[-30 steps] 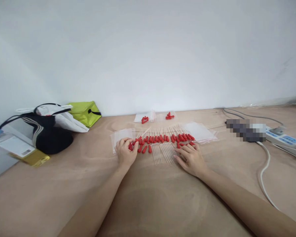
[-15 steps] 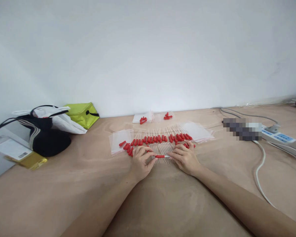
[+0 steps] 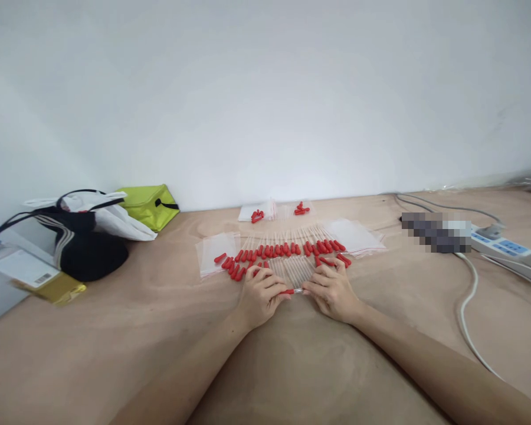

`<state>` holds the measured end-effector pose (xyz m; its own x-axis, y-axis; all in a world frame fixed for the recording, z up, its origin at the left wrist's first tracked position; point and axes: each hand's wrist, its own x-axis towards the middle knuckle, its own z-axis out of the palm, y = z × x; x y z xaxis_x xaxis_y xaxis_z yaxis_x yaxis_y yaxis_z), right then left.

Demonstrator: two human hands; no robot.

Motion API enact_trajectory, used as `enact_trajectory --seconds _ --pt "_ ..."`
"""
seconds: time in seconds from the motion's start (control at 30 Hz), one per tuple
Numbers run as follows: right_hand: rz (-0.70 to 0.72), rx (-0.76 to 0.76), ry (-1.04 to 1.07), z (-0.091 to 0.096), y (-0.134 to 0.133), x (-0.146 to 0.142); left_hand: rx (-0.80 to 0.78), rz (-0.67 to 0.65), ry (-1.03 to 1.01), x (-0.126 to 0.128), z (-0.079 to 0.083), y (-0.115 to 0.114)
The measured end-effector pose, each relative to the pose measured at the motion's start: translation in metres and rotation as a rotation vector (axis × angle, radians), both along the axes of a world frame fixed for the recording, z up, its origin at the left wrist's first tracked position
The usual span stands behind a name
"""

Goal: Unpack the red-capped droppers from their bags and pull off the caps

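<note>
My left grip (image 3: 260,295) pinches a red bulb (image 3: 288,291), my right grip (image 3: 333,292) the clear tube (image 3: 298,290) meeting its end

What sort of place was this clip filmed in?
Probably a makeshift indoor work table, judging by the rows of red rubber bulbs, the zip-lock bags beside them and the power strip off to the right.

L hand (image 3: 261,293) bare, R hand (image 3: 333,289) bare, L forearm (image 3: 194,363) & R forearm (image 3: 416,348) uncovered, tapered
</note>
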<state>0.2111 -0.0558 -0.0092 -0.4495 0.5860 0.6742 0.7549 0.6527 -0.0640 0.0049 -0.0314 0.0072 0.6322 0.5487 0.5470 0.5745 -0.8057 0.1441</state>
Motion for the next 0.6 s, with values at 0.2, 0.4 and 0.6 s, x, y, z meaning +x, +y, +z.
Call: enact_trajectory --seconds 0.2,0.4,0.6 --pt "0.001 0.002 0.003 0.0021 -0.0028 0.0001 -0.031 -0.032 0.019 -0.0043 -0.0015 0.0006" --pt "0.029 -0.017 0.02 0.0017 -0.0039 -0.0006 -0.02 -0.072 0.006 -0.0062 -0.0034 0.0001" --pt "0.039 -0.012 0.026 0.0003 -0.0046 0.003 -0.029 -0.084 0.002 -0.0087 -0.0061 -0.0002"
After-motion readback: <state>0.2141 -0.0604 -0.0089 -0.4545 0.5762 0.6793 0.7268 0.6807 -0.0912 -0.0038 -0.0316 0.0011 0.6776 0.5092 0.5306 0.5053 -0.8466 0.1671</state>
